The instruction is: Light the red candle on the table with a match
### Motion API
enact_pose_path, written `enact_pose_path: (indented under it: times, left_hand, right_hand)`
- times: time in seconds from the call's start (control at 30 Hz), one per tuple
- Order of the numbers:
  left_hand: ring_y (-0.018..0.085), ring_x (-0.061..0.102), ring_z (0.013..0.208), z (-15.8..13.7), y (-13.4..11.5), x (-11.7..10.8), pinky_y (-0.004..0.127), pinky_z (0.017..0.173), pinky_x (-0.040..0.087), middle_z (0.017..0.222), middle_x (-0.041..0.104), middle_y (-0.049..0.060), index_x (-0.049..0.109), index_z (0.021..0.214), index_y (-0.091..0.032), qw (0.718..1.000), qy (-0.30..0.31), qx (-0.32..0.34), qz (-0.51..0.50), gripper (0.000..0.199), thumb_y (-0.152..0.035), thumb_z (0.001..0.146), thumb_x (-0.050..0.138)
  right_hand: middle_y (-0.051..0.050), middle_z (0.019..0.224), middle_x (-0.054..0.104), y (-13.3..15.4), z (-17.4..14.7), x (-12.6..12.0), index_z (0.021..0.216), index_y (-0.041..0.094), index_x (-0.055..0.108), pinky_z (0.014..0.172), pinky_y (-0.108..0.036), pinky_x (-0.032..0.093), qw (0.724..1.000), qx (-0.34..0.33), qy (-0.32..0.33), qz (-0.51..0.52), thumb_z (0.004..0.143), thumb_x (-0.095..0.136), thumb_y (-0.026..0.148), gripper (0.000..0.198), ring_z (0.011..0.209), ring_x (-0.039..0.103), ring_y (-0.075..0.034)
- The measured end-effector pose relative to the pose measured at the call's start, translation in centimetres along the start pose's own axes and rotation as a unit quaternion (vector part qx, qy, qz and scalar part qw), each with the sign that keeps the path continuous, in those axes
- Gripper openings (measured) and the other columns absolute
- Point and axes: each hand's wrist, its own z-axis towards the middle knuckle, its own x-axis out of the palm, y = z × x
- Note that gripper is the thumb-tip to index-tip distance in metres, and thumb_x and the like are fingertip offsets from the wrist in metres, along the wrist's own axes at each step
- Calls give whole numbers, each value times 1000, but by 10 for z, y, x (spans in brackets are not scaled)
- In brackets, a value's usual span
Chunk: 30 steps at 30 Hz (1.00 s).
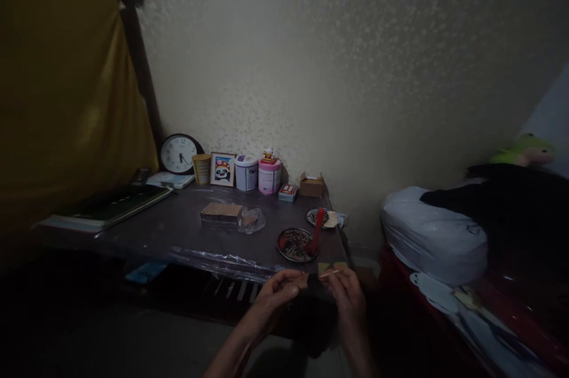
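Just off the table's front right corner, my left hand (274, 295) pinches a small brown piece with a dark end (313, 278); its exact kind is unclear in the dim light. My right hand (349, 295) is closed, thumb against fingers, on a thin pale stick (329, 274) close to the dark end. Beyond the hands, a round metal plate (281, 252) holds small dark and pale bits, with a red spoon (318, 230) leaning on it. Behind that lies a second plate (310, 218) with several pale sticks (331, 220) on its right side.
On the dark table (178, 224) stand a brown-topped block of stacked pieces (221, 212) and a clear plastic bag (252, 220). A clock (180, 153), picture frame (223, 169), tubs (246, 173), card stack (288, 192) and cardboard box (312, 186) line the wall. A white bag (431, 236) sits right.
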Motion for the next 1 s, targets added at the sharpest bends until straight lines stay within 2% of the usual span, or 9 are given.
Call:
enact_pose_path:
  times: [0.07, 0.13, 0.3, 0.4, 0.5, 1.0]
  left_hand:
    - [18, 64, 80, 2, 2, -1, 26, 73, 43, 90, 72, 6, 67, 88, -18, 1000, -13, 3, 4, 34, -29, 59, 80]
    - [17, 64, 79, 3, 3, -1, 25, 72, 42, 87, 73, 5, 67, 87, -18, 1000, -23, 7, 4, 33, -30, 59, 80]
    - [17, 64, 80, 2, 3, 0, 26, 76, 43, 87, 73, 5, 67, 87, -18, 999, -28, 20, -11, 31, -28, 61, 80]
    - [18, 65, 83, 0, 1, 0, 27, 78, 43, 91, 73, 6, 68, 90, -18, 999, -32, 17, -6, 31, -27, 62, 79]
    - [19, 65, 84, -1, -2, 0, 28, 79, 43, 91, 73, 6, 68, 89, -17, 999, -40, 14, -4, 32, -27, 60, 80]
    - [17, 66, 83, 4, 3, -4, 26, 81, 44, 88, 74, 4, 69, 89, -18, 999, -36, 20, -27, 29, -26, 63, 78]
  right_hand:
    - [-3, 80, 71, 7, -2, 1, 83, 22, 59, 73, -29, 52, 1000, 12, 5, -22, 81, 56, 35, 14, 78, 68, -19]
    - [-4, 81, 71, 12, -6, 5, 82, 22, 59, 75, -29, 52, 999, -4, 1, -33, 81, 56, 36, 14, 80, 68, -19]
    - [-4, 80, 70, 10, -15, 17, 80, 23, 60, 74, -28, 54, 991, -114, -22, -65, 83, 55, 33, 12, 80, 67, -18]
    - [-4, 86, 71, 6, -18, 19, 84, 24, 61, 77, -28, 54, 974, -196, 2, -117, 85, 53, 26, 9, 84, 67, -17]
    - [-5, 89, 71, 5, -18, 17, 87, 24, 60, 78, -29, 54, 959, -242, 25, -148, 85, 53, 21, 9, 86, 67, -18]
    - [-3, 88, 71, 8, -18, 14, 87, 25, 60, 76, -26, 54, 947, -269, 25, -175, 85, 53, 20, 9, 85, 68, -16]
